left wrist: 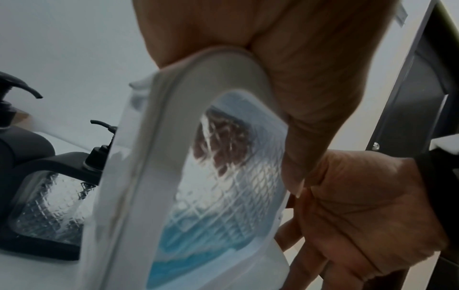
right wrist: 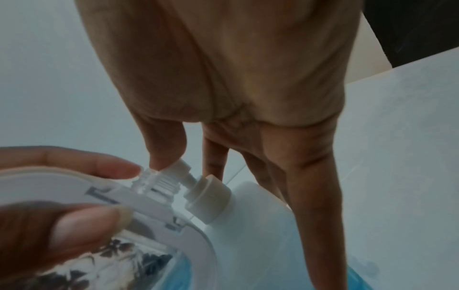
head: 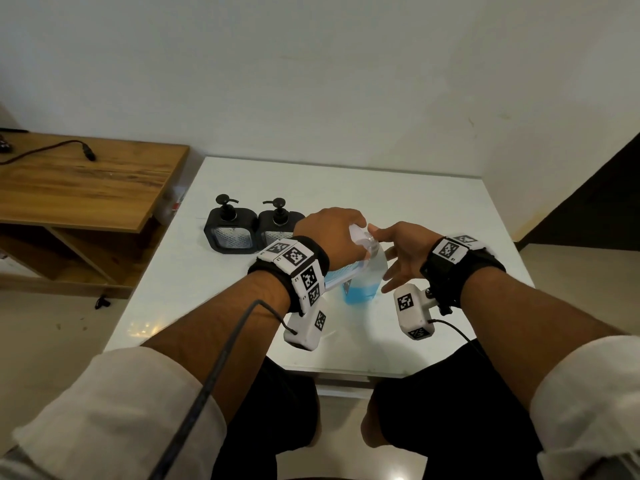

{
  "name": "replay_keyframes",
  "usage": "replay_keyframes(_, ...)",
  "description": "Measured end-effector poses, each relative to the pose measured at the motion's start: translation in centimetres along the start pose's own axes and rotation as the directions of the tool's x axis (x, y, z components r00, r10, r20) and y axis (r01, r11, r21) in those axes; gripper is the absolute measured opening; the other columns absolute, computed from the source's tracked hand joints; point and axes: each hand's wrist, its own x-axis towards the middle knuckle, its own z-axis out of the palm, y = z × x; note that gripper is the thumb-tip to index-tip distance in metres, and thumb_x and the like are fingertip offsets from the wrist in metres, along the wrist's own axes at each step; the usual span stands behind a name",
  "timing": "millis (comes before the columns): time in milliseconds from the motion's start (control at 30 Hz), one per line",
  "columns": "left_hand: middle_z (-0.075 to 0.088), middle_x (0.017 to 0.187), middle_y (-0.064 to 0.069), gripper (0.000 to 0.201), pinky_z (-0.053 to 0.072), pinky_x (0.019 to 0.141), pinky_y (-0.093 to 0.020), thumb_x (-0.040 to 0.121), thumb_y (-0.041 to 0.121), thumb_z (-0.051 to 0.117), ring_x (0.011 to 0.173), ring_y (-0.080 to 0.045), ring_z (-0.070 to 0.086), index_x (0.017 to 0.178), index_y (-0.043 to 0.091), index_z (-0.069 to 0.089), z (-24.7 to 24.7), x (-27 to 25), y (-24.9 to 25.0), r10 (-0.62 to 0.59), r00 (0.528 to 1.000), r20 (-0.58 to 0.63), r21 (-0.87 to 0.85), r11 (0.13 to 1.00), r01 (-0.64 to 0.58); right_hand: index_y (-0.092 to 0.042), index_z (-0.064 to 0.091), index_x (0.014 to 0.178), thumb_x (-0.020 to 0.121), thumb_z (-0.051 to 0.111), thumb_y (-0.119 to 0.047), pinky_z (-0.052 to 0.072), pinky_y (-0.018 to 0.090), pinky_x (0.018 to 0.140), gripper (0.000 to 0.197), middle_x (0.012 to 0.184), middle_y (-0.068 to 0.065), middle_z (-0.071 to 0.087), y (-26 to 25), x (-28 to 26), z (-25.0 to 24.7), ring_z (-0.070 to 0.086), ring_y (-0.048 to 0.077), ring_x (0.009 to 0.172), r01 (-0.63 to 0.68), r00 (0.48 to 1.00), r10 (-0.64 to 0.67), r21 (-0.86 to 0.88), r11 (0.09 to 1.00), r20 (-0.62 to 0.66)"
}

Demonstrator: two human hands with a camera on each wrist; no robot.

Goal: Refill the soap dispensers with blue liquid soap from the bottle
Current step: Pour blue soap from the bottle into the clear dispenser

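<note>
Two black soap dispensers (head: pixel 230 230) (head: pixel 280 226) with pump heads stand side by side at the table's left. My left hand (head: pixel 329 233) grips a white-framed dispenser (left wrist: pixel 154 157) by its top and holds it tilted; blue soap lies in its lower part. Its clear threaded neck (right wrist: pixel 154 180) meets the white nozzle cap (right wrist: pixel 208 196) of the soap bottle (head: pixel 363 289), which stands mid-table with blue liquid in its bottom. My right hand (head: pixel 401 251) is beside the bottle with straight, spread fingers along its right side and the thumb near the nozzle.
The white table (head: pixel 381 202) stands against a pale wall. A wooden desk (head: pixel 86 188) with a black cable (head: pixel 86 152) sits to the left. A dark door frame (head: pixel 606 188) is at the right. My knees are at the table's front edge.
</note>
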Motion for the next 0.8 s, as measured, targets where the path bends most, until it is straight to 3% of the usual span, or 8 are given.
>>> replay_keyframes(100, 0.058, 0.123, 0.013, 0.048, 0.044, 0.088, -0.028, 0.079, 0.053, 0.067, 0.110, -0.011, 0.054, 0.122, 0.038, 0.054, -0.1, -0.1, -0.2, -0.005, 1.000, 0.011, -0.011, 1.000, 0.006, -0.017, 0.062, 0.127, 0.091, 0.060, -0.059, 0.058, 0.057, 0.078, 0.055, 0.123, 0.020, 0.057, 0.2, 0.1, 0.2, 0.056, 0.048, 0.113, -0.004, 1.000, 0.003, -0.052, 0.999, -0.014)
replay_keyframes(167, 0.059, 0.123, 0.012, 0.048, 0.045, 0.089, -0.029, 0.079, 0.052, 0.068, 0.110, -0.011, 0.054, 0.123, 0.038, 0.054, -0.2, -0.1, -0.2, -0.002, 1.000, 0.018, -0.008, 1.000, 0.002, -0.019, 0.065, 0.124, 0.089, 0.059, -0.062, 0.058, 0.056, 0.081, 0.056, 0.122, 0.019, 0.060, 0.1, -0.2, 0.2, 0.061, 0.044, 0.104, 0.004, 1.000, -0.003, -0.072, 0.997, 0.007)
replay_keyframes(267, 0.059, 0.123, 0.011, 0.048, 0.045, 0.090, -0.029, 0.080, 0.052, 0.068, 0.110, -0.012, 0.054, 0.123, 0.036, 0.054, -0.3, 0.0, -0.1, 0.004, 1.000, 0.021, -0.023, 1.000, -0.004, -0.015, 0.066, 0.121, 0.096, 0.054, -0.052, 0.060, 0.042, 0.057, 0.047, 0.104, 0.015, 0.066, -0.4, -1.0, -0.3, 0.064, 0.034, 0.087, 0.021, 0.998, -0.020, -0.011, 1.000, 0.053)
replay_keyframes(300, 0.059, 0.122, 0.011, 0.048, 0.045, 0.090, -0.029, 0.080, 0.051, 0.068, 0.110, -0.012, 0.054, 0.123, 0.036, 0.054, -0.3, 0.0, -0.1, 0.008, 1.000, 0.021, -0.023, 1.000, -0.007, -0.013, 0.066, 0.122, 0.097, 0.054, -0.050, 0.059, 0.042, 0.055, 0.046, 0.101, 0.015, 0.066, -0.5, -1.2, -0.4, 0.064, 0.035, 0.085, 0.020, 0.998, -0.020, -0.002, 1.000, 0.066)
replay_keyframes(433, 0.060, 0.119, 0.011, 0.046, 0.043, 0.085, -0.026, 0.080, 0.049, 0.069, 0.106, -0.011, 0.055, 0.122, 0.035, 0.055, -0.3, 0.2, -0.5, -0.002, 1.000, 0.016, -0.048, 0.999, 0.003, -0.011, 0.066, 0.123, 0.098, 0.053, -0.045, 0.059, 0.046, 0.066, 0.045, 0.107, 0.018, 0.065, -0.8, -1.0, -0.4, 0.062, 0.041, 0.095, 0.011, 0.996, -0.009, -0.016, 1.000, 0.088)
replay_keyframes(633, 0.058, 0.122, 0.014, 0.048, 0.042, 0.084, -0.026, 0.078, 0.051, 0.070, 0.110, -0.010, 0.053, 0.121, 0.038, 0.055, -0.2, 0.1, -0.5, -0.006, 1.000, 0.015, -0.050, 0.999, 0.007, -0.007, 0.059, 0.127, 0.097, 0.058, -0.039, 0.061, 0.050, 0.066, 0.044, 0.115, 0.024, 0.063, -0.9, 0.6, 0.0, 0.071, 0.043, 0.078, 0.022, 0.999, -0.025, -0.064, 0.998, -0.045)
replay_keyframes(767, 0.058, 0.123, 0.012, 0.049, 0.042, 0.086, -0.027, 0.079, 0.052, 0.069, 0.110, -0.011, 0.053, 0.123, 0.037, 0.054, -0.3, -0.2, -0.2, 0.001, 1.000, 0.022, -0.040, 0.999, 0.000, -0.008, 0.059, 0.127, 0.096, 0.058, -0.045, 0.058, 0.059, 0.080, 0.048, 0.121, 0.024, 0.063, -0.4, 1.1, -0.5, 0.067, 0.047, 0.102, 0.039, 0.998, -0.046, -0.128, 0.991, -0.049)
replay_keyframes(800, 0.059, 0.123, 0.012, 0.049, 0.042, 0.085, -0.026, 0.079, 0.051, 0.069, 0.109, -0.012, 0.054, 0.123, 0.036, 0.054, -0.3, -0.3, -0.2, -0.001, 1.000, 0.023, -0.045, 0.999, 0.002, -0.010, 0.060, 0.126, 0.094, 0.059, -0.049, 0.056, 0.061, 0.082, 0.050, 0.123, 0.023, 0.062, -0.2, 1.2, -0.6, 0.066, 0.045, 0.102, 0.041, 0.998, -0.046, -0.126, 0.991, -0.037)
